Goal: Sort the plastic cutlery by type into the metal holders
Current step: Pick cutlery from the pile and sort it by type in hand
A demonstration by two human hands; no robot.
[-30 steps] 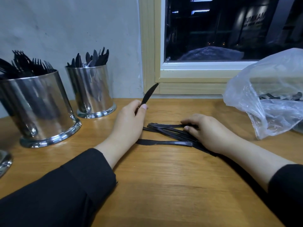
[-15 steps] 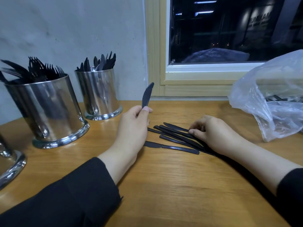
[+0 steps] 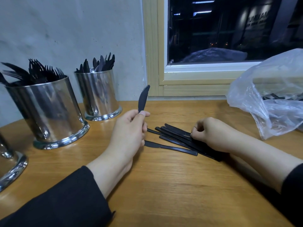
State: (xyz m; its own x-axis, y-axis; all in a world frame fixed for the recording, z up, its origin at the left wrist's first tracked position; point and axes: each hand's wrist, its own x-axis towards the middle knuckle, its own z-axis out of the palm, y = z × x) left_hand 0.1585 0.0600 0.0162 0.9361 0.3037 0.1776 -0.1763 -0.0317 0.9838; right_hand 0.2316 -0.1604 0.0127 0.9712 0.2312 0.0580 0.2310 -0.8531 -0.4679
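Left hand grips one black plastic knife by the handle, thumb and fingers curled round it, blade up and tilted slightly right, clear of the table. Right hand rests on the loose pile of knives lying flat on the wood, fingers curled and pinching at the handle ends; whether it has one knife or several I cannot tell. Judgement on handling: knife is very light, thin and stiff with some flex, smooth and a little slippery; it should take a light pinch, best at mid-handle where it is widest, not on the serrated blade. Pile pieces lie flat against the table, so a fingertip must likely slide one free or tip its end up before it can be gripped. Destinations: the holder of knives stands near the wall, just beyond the left hand; the larger holder of forks stands to its left, nearer; a third holder shows only at the left edge, contents not visible. Plastic bag at right holds more cutlery. Versus one second ago: knife has been raised from a low slant to nearly upright; right hand has gone from lying flat over the pile to a curled pinch; the pile is slightly more fanned.
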